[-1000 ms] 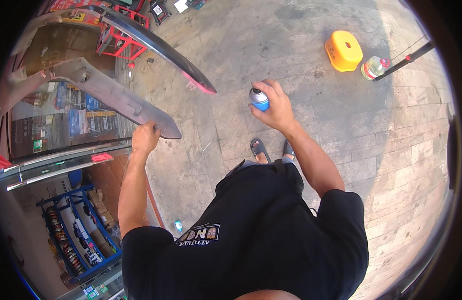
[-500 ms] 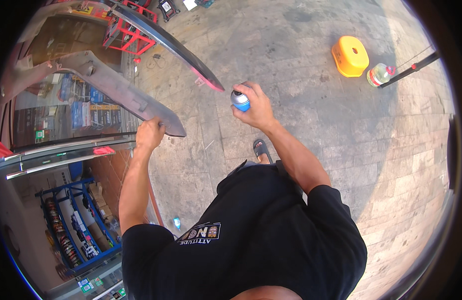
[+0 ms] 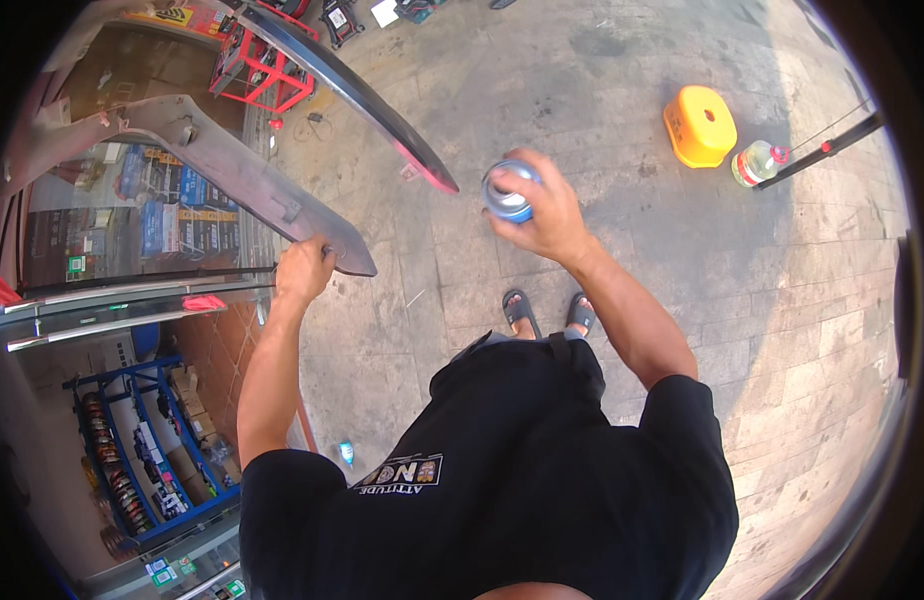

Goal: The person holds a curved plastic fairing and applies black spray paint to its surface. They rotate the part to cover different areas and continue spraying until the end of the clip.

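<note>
My left hand (image 3: 304,270) grips the near end of a long, bent grey panel (image 3: 247,187), which looks like a car body trim piece. Its thumb and fingers close over the edge beside the pointed tip. In my right hand (image 3: 557,215) is a blue and silver spray can (image 3: 509,205), its top smeared by motion. Just left of the can ends a long, dark curved strip (image 3: 352,92) with a pink tip, and a small gap separates them. I cannot tell whether the strip and the grey panel are one piece.
To the right stand a yellow plastic stool (image 3: 702,125), a clear jug (image 3: 757,163) and a dark pole (image 3: 832,147). A red metal rack (image 3: 262,75) is at the upper left. Glass panes, a blue rack (image 3: 162,450) and a small blue bottle (image 3: 347,453) are on the left.
My right hand has moved right with the spray can, farther from the pink tip. My left hand still grips the grey panel. Both sandalled feet now show.
</note>
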### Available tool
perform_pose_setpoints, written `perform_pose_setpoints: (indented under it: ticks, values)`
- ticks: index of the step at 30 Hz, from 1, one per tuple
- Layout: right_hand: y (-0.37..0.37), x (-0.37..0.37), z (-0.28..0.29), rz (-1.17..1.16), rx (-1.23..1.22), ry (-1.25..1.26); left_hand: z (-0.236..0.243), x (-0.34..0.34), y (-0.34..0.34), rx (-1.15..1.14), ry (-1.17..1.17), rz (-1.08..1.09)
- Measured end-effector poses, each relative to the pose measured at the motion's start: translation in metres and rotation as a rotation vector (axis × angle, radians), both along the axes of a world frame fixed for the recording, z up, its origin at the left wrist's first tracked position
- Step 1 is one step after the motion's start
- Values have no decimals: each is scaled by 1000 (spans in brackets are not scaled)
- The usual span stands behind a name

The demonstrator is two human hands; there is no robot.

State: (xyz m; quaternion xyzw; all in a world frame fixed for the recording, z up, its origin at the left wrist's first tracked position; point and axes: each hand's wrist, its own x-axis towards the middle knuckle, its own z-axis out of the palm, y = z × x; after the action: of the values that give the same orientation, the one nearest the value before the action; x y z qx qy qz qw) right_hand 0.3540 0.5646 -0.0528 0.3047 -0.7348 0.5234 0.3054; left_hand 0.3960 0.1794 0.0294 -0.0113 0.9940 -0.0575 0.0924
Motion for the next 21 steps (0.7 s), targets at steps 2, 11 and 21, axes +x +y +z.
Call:
perform_pose_setpoints:
  ticks: [2, 11, 21]
  values:
    - [-10, 10, -6, 91, 12, -2, 2, 3, 2, -38, -45, -3]
    - [-44, 19, -48, -61, 15, -289, -4, 2, -1, -16, -4, -39]
    - [-46, 18, -72, -49, 34, -333, -4, 2, -1, -49, -16, -28]
